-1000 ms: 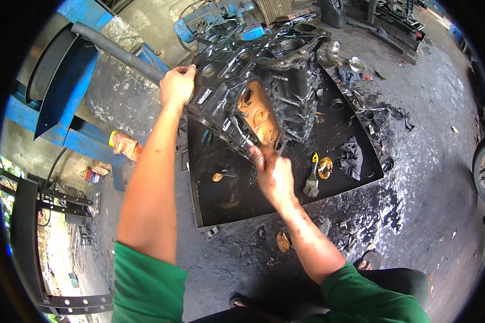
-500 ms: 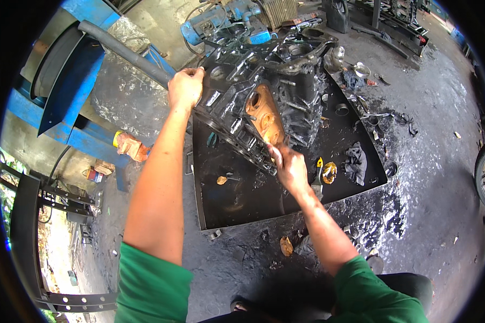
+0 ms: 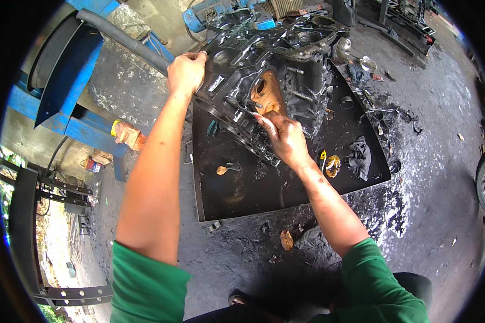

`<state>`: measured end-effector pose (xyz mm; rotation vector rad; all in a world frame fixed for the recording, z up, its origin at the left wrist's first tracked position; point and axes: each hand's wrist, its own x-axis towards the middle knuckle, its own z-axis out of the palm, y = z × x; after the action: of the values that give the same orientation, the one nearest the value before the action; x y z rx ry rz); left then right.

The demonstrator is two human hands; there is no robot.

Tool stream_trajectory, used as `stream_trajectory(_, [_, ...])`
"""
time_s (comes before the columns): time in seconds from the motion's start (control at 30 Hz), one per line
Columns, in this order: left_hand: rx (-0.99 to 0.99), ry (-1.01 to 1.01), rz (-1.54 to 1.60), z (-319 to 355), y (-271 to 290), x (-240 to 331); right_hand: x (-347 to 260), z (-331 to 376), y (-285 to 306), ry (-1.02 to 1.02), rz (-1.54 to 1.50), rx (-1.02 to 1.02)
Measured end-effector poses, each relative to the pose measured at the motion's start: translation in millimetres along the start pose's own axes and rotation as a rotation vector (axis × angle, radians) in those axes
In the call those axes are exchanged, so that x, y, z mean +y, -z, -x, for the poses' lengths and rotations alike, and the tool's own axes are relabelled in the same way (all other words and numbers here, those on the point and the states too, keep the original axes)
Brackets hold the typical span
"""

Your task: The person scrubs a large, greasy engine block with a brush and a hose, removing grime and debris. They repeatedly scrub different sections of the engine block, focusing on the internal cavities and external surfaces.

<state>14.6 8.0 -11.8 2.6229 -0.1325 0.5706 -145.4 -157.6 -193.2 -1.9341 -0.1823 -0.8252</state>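
Along the left side of the frame stands a black metal frame with holes punched in it [image 3: 24, 231], bright light and greenery showing behind it. Above it, a blue metal structure [image 3: 91, 126] fills the upper left, with a grey pipe [image 3: 124, 40] slanting down in front of a stained grey panel [image 3: 118, 89] and a pale wall [image 3: 164, 16]. A small can [image 3: 92, 165] sits lower down, near the blue structure.

Just left of centre, the person's left hand [image 3: 186, 74] grips the upper-left edge of a black, oily engine block [image 3: 302, 81]. The block lies at the upper centre, over a wide black tray [image 3: 242, 202] with a raised rim. Teal-handled pliers [image 3: 213, 128] and a dry leaf [image 3: 221, 170] lie on the tray's left part.

At the centre, the right hand [image 3: 286, 139] is closed, its fingers curled at the lower end of the block's brown section [image 3: 268, 90]; whether it holds a tool cannot be told. To its right, on the tray, are a yellow-handled item [image 3: 323, 160], a yellow ring-shaped thing [image 3: 333, 166] and a crumpled dark cloth [image 3: 360, 158].

Beyond the tray, loose metal parts lie on the grey, blotched floor [image 3: 436, 124]. A tyre [image 3: 484, 180] shows at the right edge.
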Motion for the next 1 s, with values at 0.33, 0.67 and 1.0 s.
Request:
stream_trajectory(0.33, [0.031,-0.015,-0.019,-1.8,-1.5,-0.1,-34.4,20.5,-23.5,-0.243,-0.27,-0.079])
stream_trajectory(0.67, [-0.012,0.001,-0.012,-3.4,-1.5,-1.8,-39.9,23.2,-26.8,-0.314,-0.19,-0.049])
stream_trajectory(1.0, [0.001,-0.005,-0.032,-3.3,-0.6,0.3,-106.6,2.0,-72.1,-0.66,-0.601,0.281])
